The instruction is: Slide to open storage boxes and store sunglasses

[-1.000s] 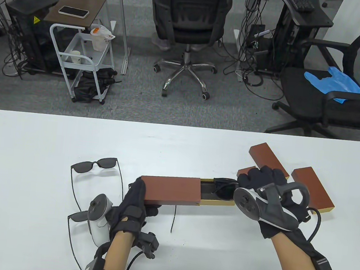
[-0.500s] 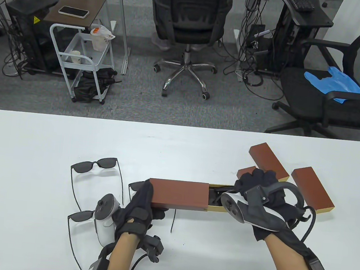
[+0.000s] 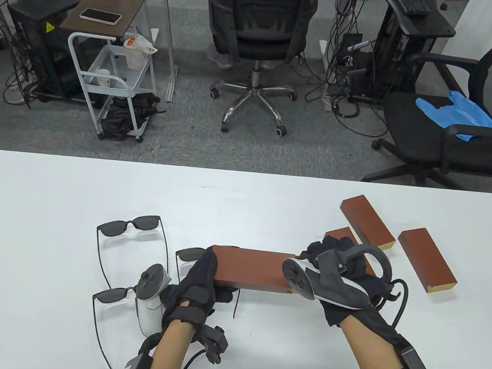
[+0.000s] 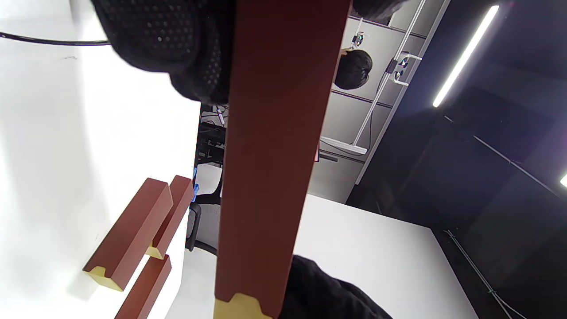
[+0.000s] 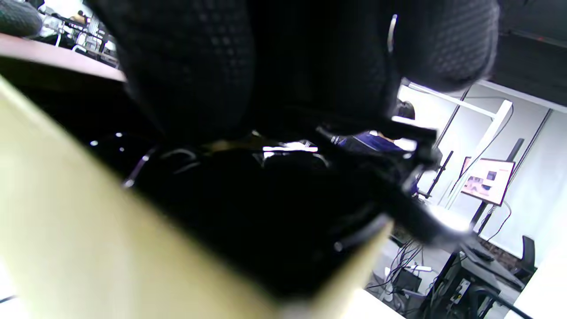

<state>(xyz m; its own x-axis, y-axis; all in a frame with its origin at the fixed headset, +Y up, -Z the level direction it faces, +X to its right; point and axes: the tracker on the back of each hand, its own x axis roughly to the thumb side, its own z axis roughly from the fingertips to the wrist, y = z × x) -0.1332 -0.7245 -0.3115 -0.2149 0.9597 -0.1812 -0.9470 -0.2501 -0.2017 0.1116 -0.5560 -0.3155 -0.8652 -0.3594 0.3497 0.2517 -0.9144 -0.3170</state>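
Left grip: the left hand (image 3: pixel 198 283) is curled round the left end of the brown storage box (image 3: pixel 251 269), thumb below and fingers over the far side, holding it just above the counter (image 3: pixel 48 225).
Right grip: the right hand (image 3: pixel 344 272) is curled at the box's right end, where the pale inner drawer (image 5: pixel 66 230) shows; the right wrist view shows dark glove fabric pressed against that drawer end, so it appears to hold and push it, though the fingers are mostly hidden by the tracker.
Box state: in the table view the sleeve covers nearly the whole box; only a sliver of pale drawer shows at the right end.
Contents: not visible now; I cannot tell what lies inside.
Step in hand: judged as closing a filled box by sliding sleeve and drawer together.
Other boxes: three closed boxes (image 3: pixel 427 260) lie to the right, near one another.
Sunglasses: three loose pairs (image 3: pixel 129 226) lie on the counter to the left, one just behind the left hand.
Next move: likely seat the drawer flush, set this box down, then slide open another box for a loose pair.
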